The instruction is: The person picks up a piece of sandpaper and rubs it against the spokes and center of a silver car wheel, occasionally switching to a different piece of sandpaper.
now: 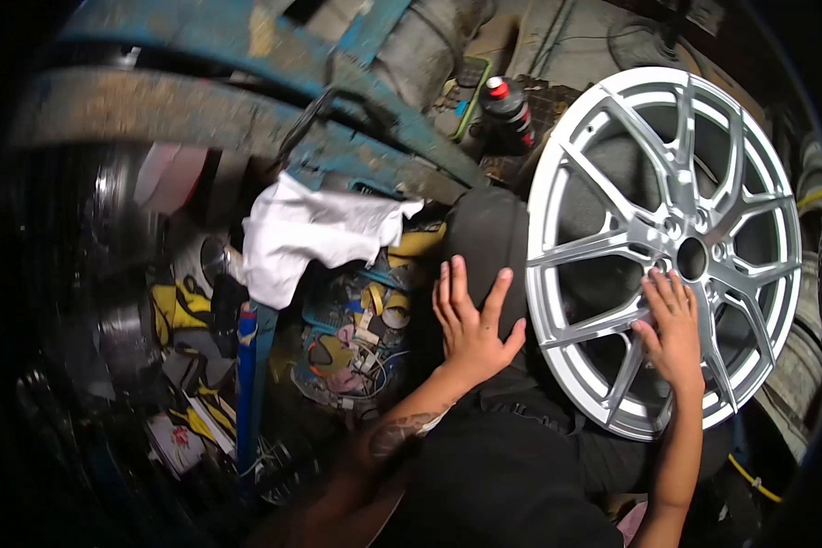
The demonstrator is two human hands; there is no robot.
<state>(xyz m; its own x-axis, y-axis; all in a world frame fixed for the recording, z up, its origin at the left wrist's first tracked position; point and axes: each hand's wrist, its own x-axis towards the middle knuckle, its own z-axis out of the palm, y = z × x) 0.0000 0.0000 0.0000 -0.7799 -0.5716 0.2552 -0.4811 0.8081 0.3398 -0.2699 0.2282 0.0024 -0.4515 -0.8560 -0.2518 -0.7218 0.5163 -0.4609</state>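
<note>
Silver multi-spoked metal wheel rim [644, 239] lies beneath my right hand [674, 340], whose fingers rest loosely spread on the spokes near the round centre hole, clenching nothing. Left hand [475, 336] relaxed and empty, fingers splayed over my black-trousered knee [486, 228], just beside the rim's edge. Crumpled white cloth [310, 228] left of those fingers; black red-capped bottle [510, 117] well beyond their tips.

The right hand [670, 331] hides part of the wheel [632, 239], and the bottle's [510, 111] markings are illegibly small.
</note>
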